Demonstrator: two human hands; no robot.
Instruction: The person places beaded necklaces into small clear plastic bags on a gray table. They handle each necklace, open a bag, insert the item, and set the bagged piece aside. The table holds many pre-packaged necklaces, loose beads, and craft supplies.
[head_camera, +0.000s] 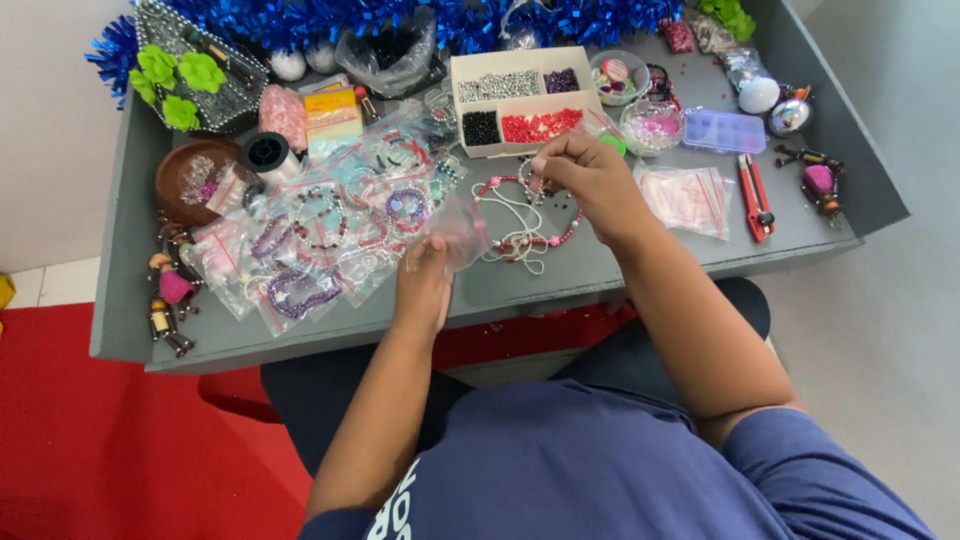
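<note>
1. Head view: the left hand is pinching a small clear plastic bag, fingers closed on its lower edge.
2. The right hand, at two o'clock from the bag, is gripping a beaded bracelet at its fingertips.
3. The bag's long axis is running toward twelve o'clock; the grey table is lying beneath.

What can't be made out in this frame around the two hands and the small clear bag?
- Head view: the right hand covers whatever its fingertips pinch.
- Small clear bag in the left hand: blurred, contents unclear.
- Bead box: single beads too small.
- Blue tinsel: cut by the top edge.
</note>
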